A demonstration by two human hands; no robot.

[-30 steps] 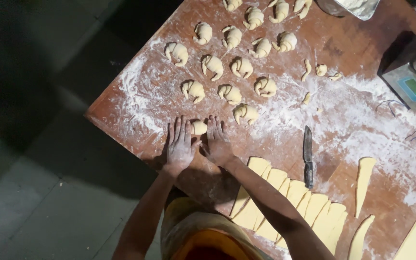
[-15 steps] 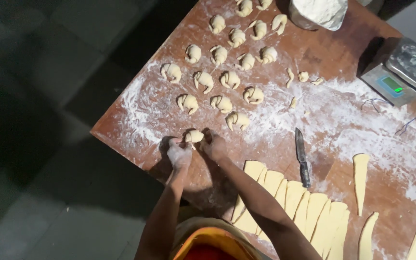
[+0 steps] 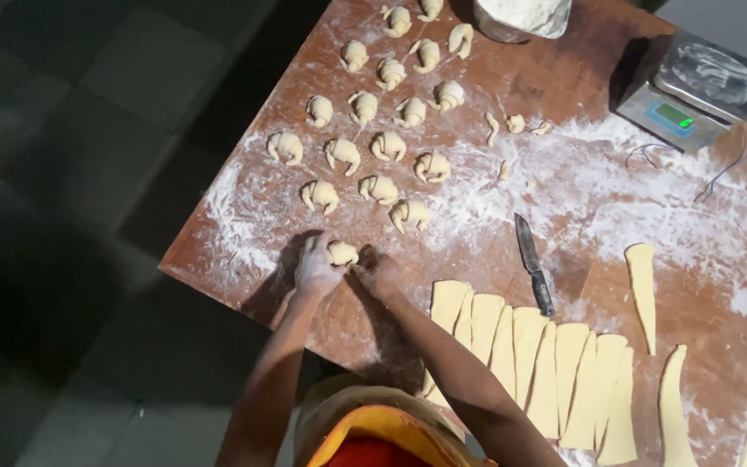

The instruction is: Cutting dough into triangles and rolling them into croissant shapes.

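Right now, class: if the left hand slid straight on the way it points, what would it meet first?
Probably the rolled dough piece at the near end of the rows, just beyond the left hand; depth is hard to judge.

Rolls (image 3: 379, 188) laid out on table (image 3: 218, 251): 17, plus 1 roll (image 3: 341, 252) between the hands, so 18 total. Hands: 2, left hand (image 3: 315, 270) & right hand (image 3: 379, 275). Small scraps (image 3: 514, 123): approx. 4. Cut strips (image 3: 525, 337): approx. 10 overlapping in a row, exact no. unclear; 2 more lie apart (image 3: 641, 290). Knife (image 3: 533, 264): 1. Scale (image 3: 689, 91): 1. Flour bowl (image 3: 520, 17): 1.
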